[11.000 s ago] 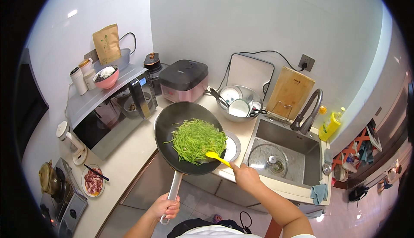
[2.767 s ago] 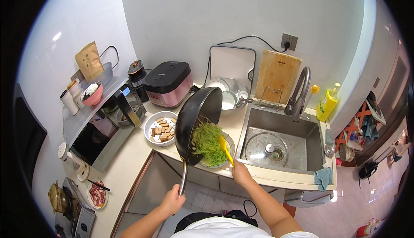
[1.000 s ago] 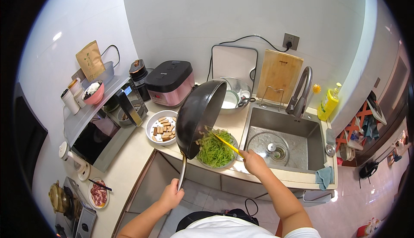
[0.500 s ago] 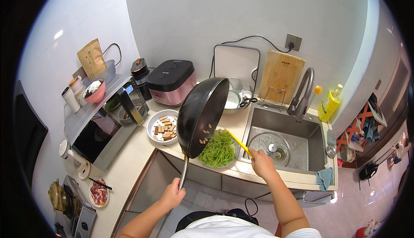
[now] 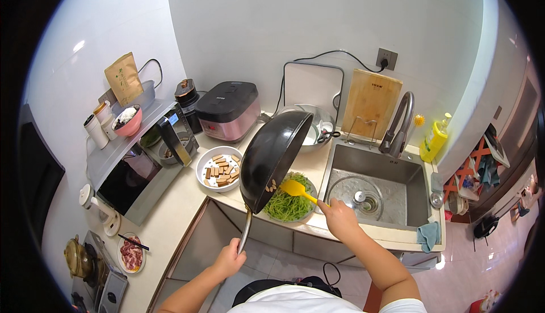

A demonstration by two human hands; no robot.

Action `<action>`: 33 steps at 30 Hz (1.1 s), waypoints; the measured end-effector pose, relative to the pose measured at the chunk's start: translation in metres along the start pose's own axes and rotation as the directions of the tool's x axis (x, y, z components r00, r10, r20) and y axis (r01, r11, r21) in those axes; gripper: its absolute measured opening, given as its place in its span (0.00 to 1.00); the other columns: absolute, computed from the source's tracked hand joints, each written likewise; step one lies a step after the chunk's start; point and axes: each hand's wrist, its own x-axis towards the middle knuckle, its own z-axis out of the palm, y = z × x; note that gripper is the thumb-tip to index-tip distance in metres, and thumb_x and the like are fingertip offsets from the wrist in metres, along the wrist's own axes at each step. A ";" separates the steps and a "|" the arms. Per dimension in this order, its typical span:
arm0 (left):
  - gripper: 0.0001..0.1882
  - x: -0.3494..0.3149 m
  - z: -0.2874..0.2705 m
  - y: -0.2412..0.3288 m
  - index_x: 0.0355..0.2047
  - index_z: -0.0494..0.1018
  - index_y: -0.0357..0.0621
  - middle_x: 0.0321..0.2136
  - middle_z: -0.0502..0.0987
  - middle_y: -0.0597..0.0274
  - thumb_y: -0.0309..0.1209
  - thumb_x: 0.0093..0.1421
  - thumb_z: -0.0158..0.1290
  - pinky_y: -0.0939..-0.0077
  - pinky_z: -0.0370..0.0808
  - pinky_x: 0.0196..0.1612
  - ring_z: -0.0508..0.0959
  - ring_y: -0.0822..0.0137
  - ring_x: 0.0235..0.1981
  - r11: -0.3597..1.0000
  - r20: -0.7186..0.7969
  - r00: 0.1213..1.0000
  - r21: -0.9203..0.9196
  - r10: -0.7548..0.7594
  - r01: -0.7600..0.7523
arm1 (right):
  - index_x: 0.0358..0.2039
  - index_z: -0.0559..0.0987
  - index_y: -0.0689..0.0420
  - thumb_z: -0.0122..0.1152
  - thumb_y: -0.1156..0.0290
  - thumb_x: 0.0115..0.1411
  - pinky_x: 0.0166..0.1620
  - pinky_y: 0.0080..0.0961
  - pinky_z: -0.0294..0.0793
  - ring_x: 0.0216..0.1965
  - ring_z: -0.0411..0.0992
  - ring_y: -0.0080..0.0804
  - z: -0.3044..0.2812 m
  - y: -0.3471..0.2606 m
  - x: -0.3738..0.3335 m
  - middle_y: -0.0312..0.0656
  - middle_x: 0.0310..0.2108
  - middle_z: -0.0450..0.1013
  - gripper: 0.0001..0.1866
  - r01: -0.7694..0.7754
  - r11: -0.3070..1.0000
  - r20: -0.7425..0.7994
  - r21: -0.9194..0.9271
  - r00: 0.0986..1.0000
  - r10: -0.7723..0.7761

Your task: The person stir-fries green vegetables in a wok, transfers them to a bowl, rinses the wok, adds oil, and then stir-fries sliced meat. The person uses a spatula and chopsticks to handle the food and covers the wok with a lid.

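My left hand [image 5: 229, 258] is closed round the handle of a black wok [image 5: 267, 157], tipped steeply on its side above the counter. A yellow spatula [image 5: 295, 187] is gripped in my right hand [image 5: 339, 219], its blade close to the wok's lower rim. Several small tan pieces [image 5: 270, 186] show at that rim. Just below and to the right stands a plate of thin green vegetable shreds [image 5: 286, 205], partly hidden by the wok and spatula. To the wok's left, a white dish [image 5: 200, 173] holds brown rectangular slices [image 5: 220, 171].
A pink and black rice cooker [image 5: 228, 112] and a metal bowl [image 5: 309, 108] stand behind the wok. The steel sink [image 5: 379, 168] with its faucet is at right. A microwave [image 5: 133, 177], a plate of raw meat [image 5: 131, 253] and a stove [image 5: 105, 284] are at left.
The wok has swung slightly right and tipped further over. The spatula has come left, its blade turned broad side up near the rim. Fewer tan pieces show in the wok.
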 end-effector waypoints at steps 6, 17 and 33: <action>0.12 0.008 0.005 -0.001 0.34 0.62 0.37 0.17 0.68 0.50 0.30 0.51 0.49 0.64 0.67 0.25 0.70 0.53 0.19 0.999 -0.014 0.999 0.023 0.035 -0.035 | 0.46 0.73 0.50 0.48 0.76 0.50 0.28 0.31 0.71 0.28 0.70 0.39 0.013 -0.004 0.020 0.44 0.26 0.66 0.21 0.056 0.987 -0.162 0.149 0.986 -0.032; 0.06 0.013 0.009 -0.008 0.30 0.60 0.41 0.14 0.65 0.62 0.25 0.52 0.46 0.75 0.62 0.15 0.64 0.71 0.11 0.965 0.039 0.997 -0.253 -0.061 0.069 | 0.47 0.74 0.41 0.50 0.75 0.51 0.30 0.33 0.70 0.30 0.69 0.38 0.003 0.010 0.020 0.41 0.27 0.66 0.22 -0.012 0.960 -0.057 0.281 0.998 0.030; 0.07 0.006 0.015 -0.027 0.32 0.59 0.39 0.13 0.67 0.65 0.24 0.53 0.45 0.78 0.64 0.14 0.67 0.75 0.11 0.940 -0.032 0.989 -0.314 -0.147 0.130 | 0.48 0.73 0.40 0.47 0.76 0.52 0.34 0.34 0.70 0.33 0.70 0.40 -0.025 0.040 0.021 0.42 0.28 0.68 0.22 0.066 0.985 0.212 0.156 0.972 -0.099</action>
